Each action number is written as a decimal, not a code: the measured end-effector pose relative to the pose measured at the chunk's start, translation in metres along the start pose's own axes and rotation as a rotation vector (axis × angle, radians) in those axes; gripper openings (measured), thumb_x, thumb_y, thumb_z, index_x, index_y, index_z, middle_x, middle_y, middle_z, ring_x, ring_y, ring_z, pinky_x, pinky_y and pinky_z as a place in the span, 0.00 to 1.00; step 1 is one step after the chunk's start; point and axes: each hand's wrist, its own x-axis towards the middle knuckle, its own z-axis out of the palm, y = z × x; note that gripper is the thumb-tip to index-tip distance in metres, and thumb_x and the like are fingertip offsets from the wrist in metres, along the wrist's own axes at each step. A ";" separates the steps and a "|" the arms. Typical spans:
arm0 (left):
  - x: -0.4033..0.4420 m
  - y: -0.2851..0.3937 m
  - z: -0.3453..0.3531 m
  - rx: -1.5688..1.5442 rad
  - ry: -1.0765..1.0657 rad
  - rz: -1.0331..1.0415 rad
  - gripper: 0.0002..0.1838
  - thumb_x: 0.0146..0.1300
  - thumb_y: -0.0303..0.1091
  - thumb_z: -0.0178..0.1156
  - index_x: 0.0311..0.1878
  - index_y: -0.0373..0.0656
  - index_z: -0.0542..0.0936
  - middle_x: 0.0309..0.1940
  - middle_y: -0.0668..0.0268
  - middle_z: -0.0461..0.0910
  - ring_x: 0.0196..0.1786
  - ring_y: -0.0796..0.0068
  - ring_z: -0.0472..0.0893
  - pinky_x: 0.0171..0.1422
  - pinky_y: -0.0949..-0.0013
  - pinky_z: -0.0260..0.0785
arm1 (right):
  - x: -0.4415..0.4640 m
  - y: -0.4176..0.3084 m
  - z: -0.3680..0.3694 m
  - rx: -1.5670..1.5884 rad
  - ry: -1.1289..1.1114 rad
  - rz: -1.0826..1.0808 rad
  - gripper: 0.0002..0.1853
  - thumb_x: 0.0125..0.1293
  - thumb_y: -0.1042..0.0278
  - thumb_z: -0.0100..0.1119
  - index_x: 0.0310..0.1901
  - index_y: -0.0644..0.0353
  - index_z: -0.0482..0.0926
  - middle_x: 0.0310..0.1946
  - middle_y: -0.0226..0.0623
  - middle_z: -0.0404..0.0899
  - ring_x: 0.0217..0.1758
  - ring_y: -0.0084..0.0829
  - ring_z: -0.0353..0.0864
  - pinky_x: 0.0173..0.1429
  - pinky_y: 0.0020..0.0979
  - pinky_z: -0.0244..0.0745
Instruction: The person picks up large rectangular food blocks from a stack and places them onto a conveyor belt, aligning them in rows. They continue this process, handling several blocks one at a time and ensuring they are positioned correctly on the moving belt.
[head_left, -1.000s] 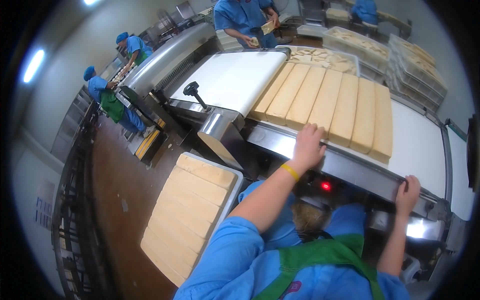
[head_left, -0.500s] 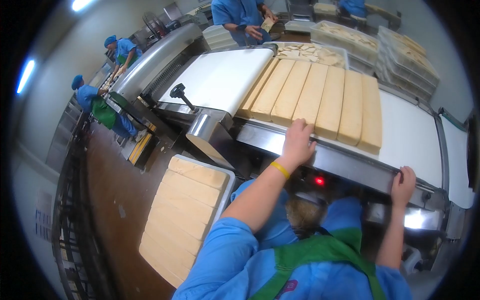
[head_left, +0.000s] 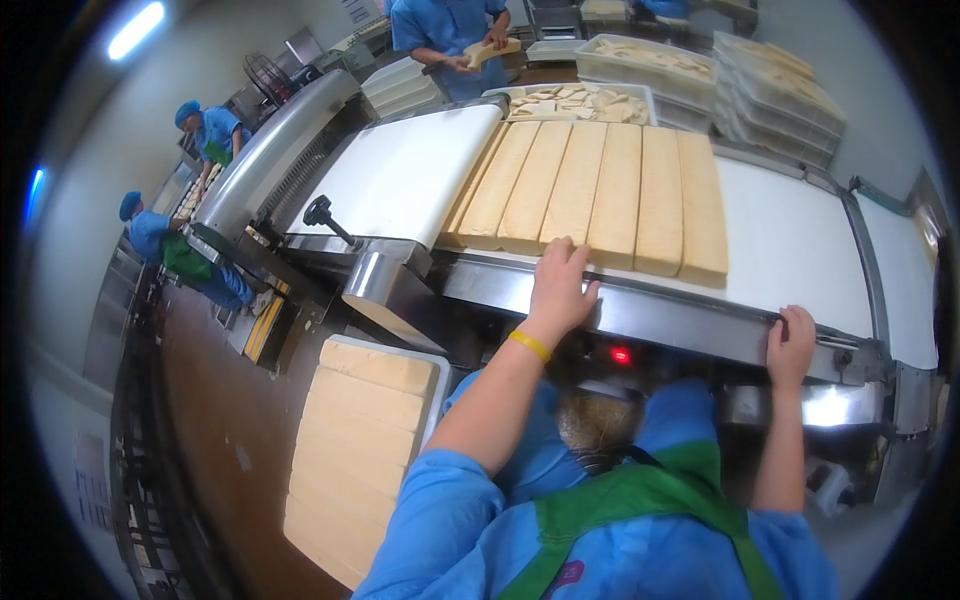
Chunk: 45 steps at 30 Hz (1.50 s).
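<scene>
Several long, pale bread loaves (head_left: 570,190) lie side by side on the white conveyor belt (head_left: 790,240), their near ends facing me. My left hand (head_left: 560,290), a yellow band on its wrist, reaches over the metal side rail (head_left: 650,315). Its fingers are extended, and the tips are at the near ends of the middle loaves, apparently touching them. Farther right, my right hand (head_left: 790,345) holds the rail's edge with curled fingers, clear of the loaves.
A tray of more loaves (head_left: 355,440) stands at my lower left. A black knob (head_left: 320,212) sticks up beside the machine. Beyond the belt are a bin of cut pieces (head_left: 575,102) and stacked crates (head_left: 780,100). A co-worker (head_left: 445,40) holds a pale piece; two others work at left.
The view has shifted, so the belt and loaves appear farther left. My hands keep about the same places on the loaves and rail. The co-worker opposite now holds the pale piece in both hands.
</scene>
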 end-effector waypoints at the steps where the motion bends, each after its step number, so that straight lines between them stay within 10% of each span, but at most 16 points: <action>1: 0.000 0.000 0.001 0.003 0.006 0.003 0.29 0.48 0.33 0.70 0.56 0.39 0.74 0.57 0.48 0.70 0.63 0.48 0.68 0.66 0.55 0.63 | 0.000 0.001 0.001 0.000 0.002 -0.004 0.10 0.55 0.77 0.57 0.40 0.65 0.78 0.45 0.45 0.77 0.52 0.46 0.75 0.59 0.41 0.69; 45: -0.001 -0.003 0.001 0.063 0.019 -0.056 0.31 0.48 0.33 0.70 0.57 0.38 0.72 0.59 0.44 0.68 0.64 0.45 0.67 0.66 0.53 0.62 | 0.001 0.000 0.001 -0.024 -0.008 -0.028 0.09 0.56 0.76 0.56 0.40 0.65 0.78 0.44 0.44 0.77 0.51 0.45 0.75 0.57 0.41 0.70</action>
